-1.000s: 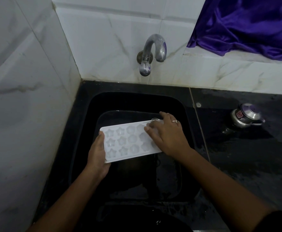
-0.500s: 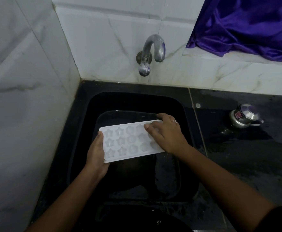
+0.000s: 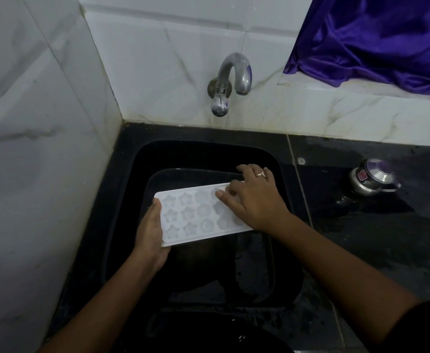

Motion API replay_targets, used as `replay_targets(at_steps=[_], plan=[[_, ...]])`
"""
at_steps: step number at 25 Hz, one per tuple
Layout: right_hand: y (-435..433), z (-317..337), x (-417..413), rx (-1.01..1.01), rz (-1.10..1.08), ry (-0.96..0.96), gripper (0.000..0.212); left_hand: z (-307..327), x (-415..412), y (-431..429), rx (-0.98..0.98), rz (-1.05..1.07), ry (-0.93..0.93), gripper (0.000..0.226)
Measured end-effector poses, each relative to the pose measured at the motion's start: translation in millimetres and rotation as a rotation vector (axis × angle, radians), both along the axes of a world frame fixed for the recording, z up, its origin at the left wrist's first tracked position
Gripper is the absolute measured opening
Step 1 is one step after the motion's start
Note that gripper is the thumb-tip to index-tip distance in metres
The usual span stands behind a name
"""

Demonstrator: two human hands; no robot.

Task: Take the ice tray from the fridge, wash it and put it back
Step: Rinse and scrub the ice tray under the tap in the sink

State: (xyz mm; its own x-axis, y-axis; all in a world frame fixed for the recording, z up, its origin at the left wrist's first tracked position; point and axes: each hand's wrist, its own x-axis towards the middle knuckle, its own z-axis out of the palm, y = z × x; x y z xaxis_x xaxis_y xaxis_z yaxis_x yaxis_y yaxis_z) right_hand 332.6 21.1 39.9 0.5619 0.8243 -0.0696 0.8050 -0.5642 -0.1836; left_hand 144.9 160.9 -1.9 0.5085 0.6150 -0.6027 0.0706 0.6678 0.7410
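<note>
A white ice tray (image 3: 193, 215) with star and round moulds is held flat over the black sink (image 3: 122, 200). My left hand (image 3: 151, 230) grips its left end, thumb along the edge and fingers underneath. My right hand (image 3: 253, 200) lies on top of the tray's right half, fingers spread over the moulds; a ring shows on one finger. The tray's right end is hidden under that hand.
A metal tap (image 3: 230, 81) juts from the tiled wall above the sink, with no water running. A steel lidded pot (image 3: 371, 179) sits on the wet black counter (image 3: 387, 238) at right. Purple cloth (image 3: 377, 36) hangs at upper right. A tiled wall closes the left side.
My right hand has slid a little across the top of the tray, fingers shifting over the moulds. The left hand and the tray have stayed in place.
</note>
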Motion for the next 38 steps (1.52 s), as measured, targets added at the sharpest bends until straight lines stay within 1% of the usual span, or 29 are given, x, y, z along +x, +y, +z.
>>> replay_targets(at_steps=[1, 2, 4, 5, 6, 9, 10, 12, 14, 15, 17, 18, 19, 21, 23, 27, 29, 31, 33, 36, 38], plan=[[3, -2, -4, -0.008, 0.011, -0.030, 0.078, 0, 2, -2, -0.011, 0.001, -0.002, 0.053], [3, -4, -7, 0.008, 0.017, 0.011, 0.080, 2, 3, -1, -0.020, 0.008, -0.010, 0.053], [-5, -4, -5, 0.069, 0.000, 0.195, 0.075, 3, 1, 5, -0.020, 0.025, -0.024, 0.053], [-9, -3, 0, 0.098, -0.013, 0.252, 0.070, 2, -1, 7, -0.015, 0.029, -0.023, 0.052], [-10, -2, 4, 0.111, -0.024, 0.250, 0.068, 2, -2, 8, -0.005, 0.024, -0.018, 0.052], [-1, -4, 2, 0.066, -0.027, 0.032, 0.072, 0, 1, 1, 0.008, -0.008, -0.012, 0.055], [1, -5, -3, 0.062, -0.007, 0.013, 0.073, 1, 2, -1, -0.003, -0.003, -0.022, 0.056], [-3, -9, -5, 0.079, 0.024, 0.133, 0.074, 4, 1, 2, -0.008, 0.018, -0.038, 0.054], [-12, -6, 3, 0.119, 0.019, 0.237, 0.067, 4, -2, 6, 0.003, 0.034, -0.025, 0.049], [-13, -5, 8, 0.127, 0.014, 0.216, 0.065, 4, -3, 6, 0.012, 0.028, -0.016, 0.048], [-6, -5, 7, 0.109, -0.016, 0.084, 0.068, 5, -1, 2, 0.022, -0.005, -0.006, 0.049], [-2, -6, 3, 0.106, -0.022, 0.047, 0.069, 6, 1, -1, 0.020, -0.009, -0.009, 0.049], [0, -8, -2, 0.109, -0.008, 0.049, 0.071, 7, 2, -2, 0.009, -0.002, -0.017, 0.050], [-5, -13, -6, 0.110, 0.019, 0.140, 0.071, 9, 1, 1, -0.005, 0.021, -0.030, 0.049], [-13, -11, 1, 0.132, 0.010, 0.192, 0.066, 8, -2, 4, 0.003, 0.034, -0.018, 0.049], [-1, -10, -4, 0.130, -0.052, 0.048, 0.070, 6, 1, -3, -0.007, 0.013, -0.015, 0.052], [-3, -15, -9, 0.114, -0.011, 0.098, 0.072, 8, 1, -2, -0.023, 0.030, -0.031, 0.051], [-13, -15, -4, 0.126, 0.022, 0.137, 0.068, 8, -2, 2, -0.010, 0.033, -0.020, 0.049], [-14, -12, 3, 0.147, 0.010, 0.089, 0.065, 6, -4, 3, 0.011, 0.015, -0.002, 0.050], [-3, -10, -5, 0.138, -0.049, 0.045, 0.069, 7, 0, -2, -0.004, 0.003, -0.013, 0.050], [-7, -16, -9, 0.132, 0.005, 0.057, 0.069, 9, -1, 1, -0.012, 0.017, -0.032, 0.049]])
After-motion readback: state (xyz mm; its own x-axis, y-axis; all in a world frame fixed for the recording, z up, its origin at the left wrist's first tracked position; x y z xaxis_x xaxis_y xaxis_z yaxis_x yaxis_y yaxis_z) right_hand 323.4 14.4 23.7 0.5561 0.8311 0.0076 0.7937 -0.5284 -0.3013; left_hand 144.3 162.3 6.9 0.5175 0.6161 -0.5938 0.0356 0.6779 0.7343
